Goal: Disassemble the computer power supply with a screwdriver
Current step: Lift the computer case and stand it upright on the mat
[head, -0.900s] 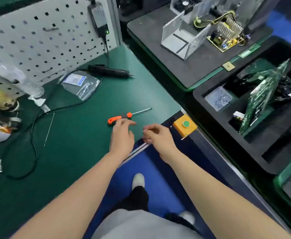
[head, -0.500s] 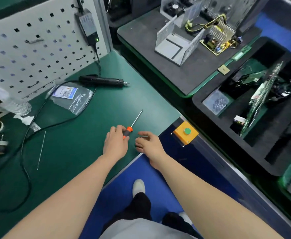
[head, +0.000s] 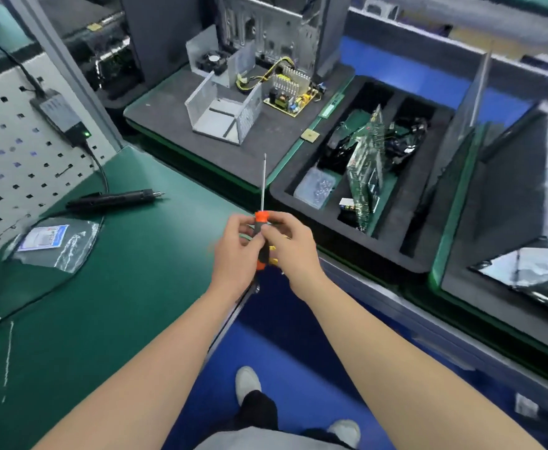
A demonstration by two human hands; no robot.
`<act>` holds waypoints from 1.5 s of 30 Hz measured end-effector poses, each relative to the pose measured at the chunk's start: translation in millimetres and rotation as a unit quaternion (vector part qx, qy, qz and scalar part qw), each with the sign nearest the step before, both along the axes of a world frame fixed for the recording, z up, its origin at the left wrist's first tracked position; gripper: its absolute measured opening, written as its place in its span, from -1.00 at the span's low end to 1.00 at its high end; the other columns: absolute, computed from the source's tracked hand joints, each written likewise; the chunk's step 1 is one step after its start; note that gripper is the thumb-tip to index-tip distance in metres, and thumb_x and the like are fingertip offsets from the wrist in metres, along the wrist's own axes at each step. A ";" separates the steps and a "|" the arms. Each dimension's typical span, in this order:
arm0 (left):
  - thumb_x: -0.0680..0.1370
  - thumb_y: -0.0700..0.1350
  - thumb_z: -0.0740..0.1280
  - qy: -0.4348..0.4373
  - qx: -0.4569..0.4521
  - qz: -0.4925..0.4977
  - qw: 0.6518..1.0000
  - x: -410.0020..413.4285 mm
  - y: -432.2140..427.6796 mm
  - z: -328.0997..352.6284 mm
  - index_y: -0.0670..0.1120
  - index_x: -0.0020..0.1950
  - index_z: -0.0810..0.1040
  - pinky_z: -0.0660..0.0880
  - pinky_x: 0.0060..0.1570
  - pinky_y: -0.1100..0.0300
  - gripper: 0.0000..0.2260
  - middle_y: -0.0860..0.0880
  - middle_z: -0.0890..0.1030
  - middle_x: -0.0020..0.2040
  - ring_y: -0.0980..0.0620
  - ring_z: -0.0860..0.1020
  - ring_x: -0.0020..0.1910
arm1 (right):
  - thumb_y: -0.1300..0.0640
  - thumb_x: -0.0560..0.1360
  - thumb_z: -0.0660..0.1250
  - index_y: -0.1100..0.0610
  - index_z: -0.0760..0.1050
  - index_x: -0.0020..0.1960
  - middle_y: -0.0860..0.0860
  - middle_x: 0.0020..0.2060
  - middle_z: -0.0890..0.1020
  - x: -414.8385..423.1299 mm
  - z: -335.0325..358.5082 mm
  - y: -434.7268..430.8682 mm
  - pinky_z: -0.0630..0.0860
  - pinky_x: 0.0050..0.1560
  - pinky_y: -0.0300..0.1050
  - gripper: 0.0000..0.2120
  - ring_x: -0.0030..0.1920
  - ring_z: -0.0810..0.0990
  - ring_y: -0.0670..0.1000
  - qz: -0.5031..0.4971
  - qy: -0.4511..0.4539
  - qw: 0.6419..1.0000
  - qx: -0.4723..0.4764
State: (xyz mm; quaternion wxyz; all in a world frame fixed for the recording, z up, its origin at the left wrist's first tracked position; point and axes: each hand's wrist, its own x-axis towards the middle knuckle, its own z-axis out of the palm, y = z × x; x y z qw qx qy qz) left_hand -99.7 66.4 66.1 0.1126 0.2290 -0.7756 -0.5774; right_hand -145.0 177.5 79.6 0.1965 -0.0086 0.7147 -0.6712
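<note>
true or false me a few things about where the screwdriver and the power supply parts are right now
1. The left hand and right hand both hold the screwdriver. True.
2. The screwdriver's tip sits in a screw on the metal case. False: the tip points up in the air, well short of the metal case.
3. A black electric driver lies on the green mat. True.
4. The circuit board sits inside the metal case. False: it lies beside the case, on the grey mat.
</note>
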 end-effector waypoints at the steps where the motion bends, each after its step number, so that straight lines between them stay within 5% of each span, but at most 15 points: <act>1: 0.57 -0.04 0.37 0.017 0.004 -0.015 1.000 -7.9 17.3 9.4 0.17 0.05 0.50 0.56 -0.26 0.26 -0.87 0.15 0.63 -0.06 0.13 0.61 -0.16 | 0.19 0.58 0.36 -0.09 0.69 0.12 0.00 -0.05 0.73 -4.8 9.6 17.9 0.69 0.04 0.24 -0.76 0.03 0.71 0.09 -0.020 0.013 1.000 -0.004; 4: 0.59 -0.11 0.35 0.062 0.009 -0.066 0.996 -29.3 74.9 33.3 0.13 0.10 0.53 0.55 -0.13 0.27 -0.85 0.17 0.64 -0.04 0.15 0.62 -0.06 | 0.17 0.59 0.38 -0.10 0.69 0.12 -0.07 -0.01 0.72 -15.2 35.8 78.5 0.65 0.14 0.25 -0.78 0.10 0.69 0.00 -0.082 0.045 0.996 -0.009; 14: 0.63 -0.17 0.31 0.110 0.023 -0.246 0.963 -57.4 309.5 74.3 0.04 0.21 0.61 0.61 0.08 -0.04 -0.80 0.06 0.66 0.04 0.08 0.63 0.03 | 0.17 0.60 0.40 -0.03 0.67 0.15 0.10 0.03 0.73 0.8 78.0 315.0 0.63 0.10 0.36 -0.82 0.10 0.70 0.19 -0.294 0.081 0.952 -0.020; 18: 0.64 -0.12 0.33 0.100 0.026 -0.303 0.948 -56.8 394.1 74.8 0.08 0.25 0.62 0.66 0.01 0.04 -0.78 0.08 0.63 0.07 0.07 0.63 0.02 | 0.15 0.60 0.40 -0.06 0.65 0.16 0.06 0.06 0.73 15.9 76.7 397.1 0.64 0.10 0.36 -0.81 0.11 0.70 0.20 -0.361 0.076 0.929 -0.023; 20: 0.63 -0.10 0.34 0.095 0.031 -0.330 0.939 -53.9 427.6 73.3 0.12 0.23 0.62 0.65 -0.04 0.19 -0.78 0.18 0.64 0.05 0.11 0.62 0.02 | 0.16 0.60 0.40 -0.07 0.65 0.15 0.05 0.04 0.74 24.3 73.4 430.4 0.68 0.04 0.28 -0.80 0.10 0.70 0.22 -0.391 0.079 0.917 -0.030; 23: 0.58 -0.09 0.39 0.085 0.038 -0.376 0.922 -49.1 469.5 70.1 0.14 0.21 0.63 0.66 0.00 0.07 -0.77 0.22 0.67 -0.01 0.23 0.63 0.00 | 0.15 0.58 0.40 -0.05 0.63 0.17 0.02 0.02 0.74 36.4 65.6 473.9 0.72 -0.07 0.05 -0.80 0.08 0.72 0.12 -0.433 0.074 0.898 -0.034; 34: 0.51 -0.08 0.46 0.101 -0.117 -0.548 0.822 -60.5 548.3 25.3 0.10 0.19 0.68 0.45 0.09 0.37 -0.74 0.34 0.61 -0.03 0.38 0.54 0.00 | 0.15 0.60 0.43 0.19 0.55 0.18 0.20 0.02 0.72 59.6 10.1 553.9 0.72 -0.14 0.02 -0.80 -0.07 0.78 0.12 -0.591 -0.060 0.798 -0.105; 38: 0.55 -0.11 0.44 0.104 -0.195 -0.571 0.790 -73.9 557.5 4.7 0.03 0.27 0.66 0.39 0.14 0.31 -0.71 0.11 0.66 0.13 0.16 0.57 0.11 | 0.18 0.61 0.43 0.29 0.60 0.19 0.25 -0.03 0.74 52.4 -5.6 563.8 0.73 -0.02 0.07 -0.78 -0.07 0.78 0.15 -0.580 -0.124 0.796 -0.122; 45: 0.60 -0.12 0.40 0.091 -0.260 -0.559 0.782 -84.2 558.9 -16.3 0.00 0.32 0.63 0.41 0.25 0.21 -0.71 0.07 0.66 0.20 0.06 0.53 0.23 | 0.19 0.58 0.48 0.31 0.63 0.08 0.23 -0.14 0.75 37.5 -27.4 572.0 0.72 -0.01 0.01 -0.82 -0.12 0.79 0.14 -0.556 -0.161 0.809 -0.101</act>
